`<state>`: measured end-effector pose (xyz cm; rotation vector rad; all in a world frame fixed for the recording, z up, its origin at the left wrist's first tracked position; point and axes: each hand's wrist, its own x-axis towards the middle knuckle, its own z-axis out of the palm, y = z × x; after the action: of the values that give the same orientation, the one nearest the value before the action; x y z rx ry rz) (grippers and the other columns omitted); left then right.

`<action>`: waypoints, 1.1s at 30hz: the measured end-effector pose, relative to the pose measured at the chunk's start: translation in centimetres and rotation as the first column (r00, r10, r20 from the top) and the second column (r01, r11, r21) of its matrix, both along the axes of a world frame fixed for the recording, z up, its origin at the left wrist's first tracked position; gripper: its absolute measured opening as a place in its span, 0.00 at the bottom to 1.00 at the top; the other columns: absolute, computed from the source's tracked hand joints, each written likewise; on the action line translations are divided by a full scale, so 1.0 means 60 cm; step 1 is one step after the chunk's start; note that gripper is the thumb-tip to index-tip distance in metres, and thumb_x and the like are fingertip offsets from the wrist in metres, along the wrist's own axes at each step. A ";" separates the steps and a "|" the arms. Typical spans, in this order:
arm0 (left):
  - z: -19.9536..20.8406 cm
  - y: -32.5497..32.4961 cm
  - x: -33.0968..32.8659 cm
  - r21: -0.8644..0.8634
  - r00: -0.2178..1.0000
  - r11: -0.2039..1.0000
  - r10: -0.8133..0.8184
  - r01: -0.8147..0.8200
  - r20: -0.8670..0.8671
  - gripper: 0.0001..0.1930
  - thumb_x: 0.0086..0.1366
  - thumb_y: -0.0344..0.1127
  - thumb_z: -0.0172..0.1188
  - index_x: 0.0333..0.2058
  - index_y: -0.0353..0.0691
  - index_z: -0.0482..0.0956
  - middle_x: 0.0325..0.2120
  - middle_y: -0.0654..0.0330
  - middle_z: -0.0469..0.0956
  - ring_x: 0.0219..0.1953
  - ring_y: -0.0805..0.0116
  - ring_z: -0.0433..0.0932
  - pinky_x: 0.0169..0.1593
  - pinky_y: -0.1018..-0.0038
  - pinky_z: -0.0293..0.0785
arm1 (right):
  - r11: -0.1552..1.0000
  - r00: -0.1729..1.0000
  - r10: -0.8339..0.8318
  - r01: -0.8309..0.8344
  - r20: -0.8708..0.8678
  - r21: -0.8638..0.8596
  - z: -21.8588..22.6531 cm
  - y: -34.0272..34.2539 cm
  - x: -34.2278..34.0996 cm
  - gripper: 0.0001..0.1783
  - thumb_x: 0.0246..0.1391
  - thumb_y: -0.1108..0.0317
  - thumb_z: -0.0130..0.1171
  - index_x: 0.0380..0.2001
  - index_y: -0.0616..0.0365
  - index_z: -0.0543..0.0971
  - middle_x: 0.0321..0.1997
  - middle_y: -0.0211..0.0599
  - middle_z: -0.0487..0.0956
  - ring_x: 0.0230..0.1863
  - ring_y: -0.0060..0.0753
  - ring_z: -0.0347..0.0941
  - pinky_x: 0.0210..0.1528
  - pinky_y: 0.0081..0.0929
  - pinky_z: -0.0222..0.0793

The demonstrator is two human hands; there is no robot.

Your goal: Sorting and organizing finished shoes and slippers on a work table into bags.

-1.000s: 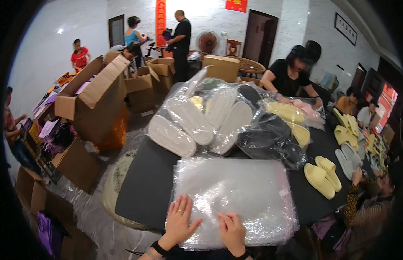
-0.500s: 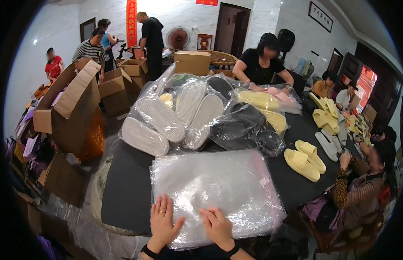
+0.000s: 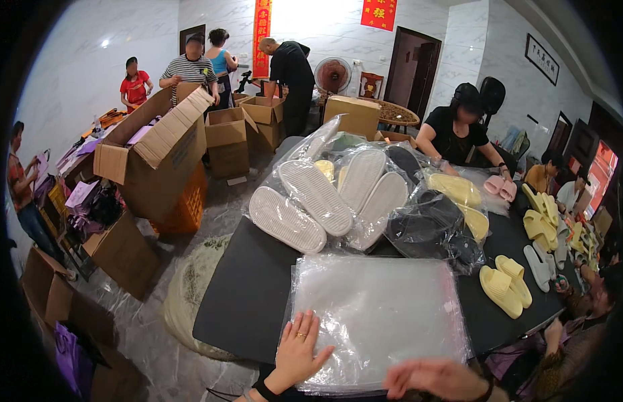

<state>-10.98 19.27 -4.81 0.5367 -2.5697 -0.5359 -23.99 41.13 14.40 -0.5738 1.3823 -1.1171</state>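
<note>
A stack of clear plastic bags (image 3: 378, 308) lies flat at the near edge of a dark table. My left hand (image 3: 299, 348) rests palm down on the stack's left side, fingers stretched, a ring on one. Over the near right corner is my right hand (image 3: 435, 376), smeared by motion. I see nothing held in it, but its finger shape is unclear. Just beyond the stack, bagged slippers are heaped: white ones (image 3: 315, 194), black ones (image 3: 428, 224) and yellow ones (image 3: 453, 189). To the right sits a loose pair of yellow slippers (image 3: 504, 287).
More slippers (image 3: 540, 221) line the table's right side, where co-workers sit. Across the table a person in black (image 3: 459, 127) handles pink slippers (image 3: 500, 187). Open cardboard boxes (image 3: 150, 157) and an orange crate (image 3: 184, 208) stand on the left, with several people behind.
My right hand has lifted from the bags and swung to the right, while my left stays flat on them. The whole view has turned left. The person in black now reaches toward the pink slippers.
</note>
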 end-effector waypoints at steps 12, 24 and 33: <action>-0.008 -0.007 -0.003 -0.015 0.999 1.000 -0.001 0.000 -0.032 0.37 0.62 0.59 0.49 0.59 0.32 0.62 0.62 0.47 0.57 0.65 0.52 0.54 0.63 0.57 0.51 | 0.921 0.090 -0.339 0.234 -0.936 -0.311 -0.226 -0.420 -0.304 0.35 0.52 0.47 0.57 0.51 0.69 0.69 0.49 0.55 0.74 0.52 0.46 0.70 0.53 0.32 0.64; -0.014 -0.005 -0.005 -0.041 1.000 0.999 0.000 -0.001 -0.016 0.37 0.62 0.59 0.48 0.58 0.33 0.63 0.62 0.49 0.57 0.65 0.53 0.54 0.62 0.57 0.54 | 0.869 0.786 -0.489 0.401 -0.378 -0.291 -0.206 -0.468 -0.302 0.17 0.46 0.59 0.65 0.32 0.61 0.75 0.30 0.32 0.73 0.30 0.24 0.68 0.21 0.21 0.59; -0.008 -0.004 -0.003 0.006 1.000 1.000 -0.019 0.019 -0.012 0.37 0.62 0.60 0.48 0.59 0.33 0.62 0.62 0.47 0.56 0.66 0.51 0.52 0.64 0.58 0.49 | 0.697 0.758 -0.637 0.491 -0.137 -0.523 -0.142 -0.463 -0.260 0.08 0.53 0.68 0.53 0.32 0.61 0.69 0.26 0.30 0.71 0.25 0.25 0.69 0.25 0.27 0.72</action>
<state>-11.14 19.05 -5.32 0.5104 -2.5654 -0.5515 -39.61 13.33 5.86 -0.6948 1.6327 -1.9777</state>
